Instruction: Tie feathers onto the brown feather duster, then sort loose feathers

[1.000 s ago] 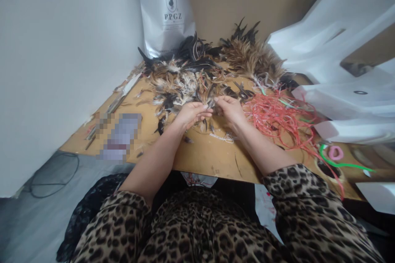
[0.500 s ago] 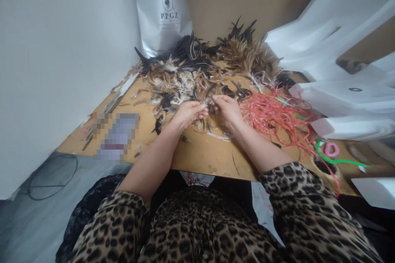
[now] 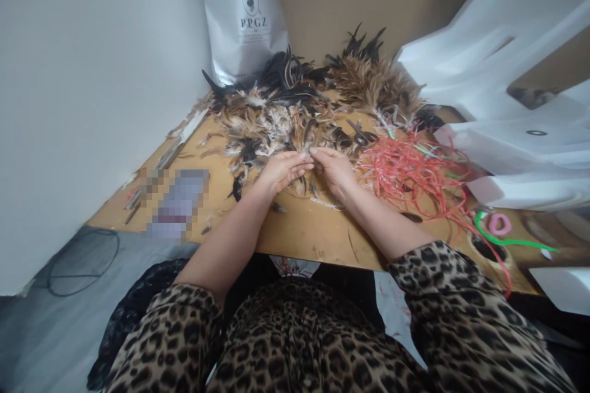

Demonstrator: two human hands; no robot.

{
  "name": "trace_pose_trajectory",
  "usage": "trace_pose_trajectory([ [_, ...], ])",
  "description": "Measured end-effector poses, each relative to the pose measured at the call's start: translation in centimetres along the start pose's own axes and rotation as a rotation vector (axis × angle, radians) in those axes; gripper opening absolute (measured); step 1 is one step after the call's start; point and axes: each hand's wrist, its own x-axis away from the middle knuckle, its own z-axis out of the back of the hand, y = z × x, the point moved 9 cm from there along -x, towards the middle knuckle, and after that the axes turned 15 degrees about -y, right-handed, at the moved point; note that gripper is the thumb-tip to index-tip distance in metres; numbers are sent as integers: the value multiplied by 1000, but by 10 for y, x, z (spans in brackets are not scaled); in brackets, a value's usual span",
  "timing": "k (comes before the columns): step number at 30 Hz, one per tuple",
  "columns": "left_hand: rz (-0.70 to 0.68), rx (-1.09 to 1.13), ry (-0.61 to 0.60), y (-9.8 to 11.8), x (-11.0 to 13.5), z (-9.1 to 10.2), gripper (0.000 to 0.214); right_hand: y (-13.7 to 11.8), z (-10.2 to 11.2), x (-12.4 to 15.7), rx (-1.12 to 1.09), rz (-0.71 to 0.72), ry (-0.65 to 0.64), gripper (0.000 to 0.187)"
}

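Observation:
Near the middle of the table, my left hand [image 3: 286, 171] and my right hand [image 3: 334, 169] meet with thumbs and fingertips pinched together. Brown feathers [image 3: 305, 136] show just above the fingertips, and their lower ends seem to be in the pinch, though the exact grip is small and blurred. Right behind the hands spreads a loose pile of cream, brown and black feathers [image 3: 270, 121]. Beside my right hand lie dark-handled scissors [image 3: 363, 135] and a tangle of red strings [image 3: 405, 169].
A bundle of brown feathers [image 3: 375, 86] lies at the back right, and long black feathers [image 3: 281, 70] at the back. A silver bag [image 3: 244, 43] stands behind. White machine parts [image 3: 507, 141] border the right. A blurred flat object [image 3: 177, 206] lies at left on the wooden table [image 3: 313, 239].
My right hand has moved slightly left and down, its fingertips now against my left hand's. The brown feather that was between the hands no longer stands apart from the pile.

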Motion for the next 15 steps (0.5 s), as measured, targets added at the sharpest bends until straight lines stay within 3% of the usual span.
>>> trace_pose_trajectory([
  [9,1,-149,-6,4,1,1,10,-1,3,-3,71,38,-3,29],
  [15,0,-358,-14,13,4,-4,10,0,0,-8,10,4,-88,27],
])
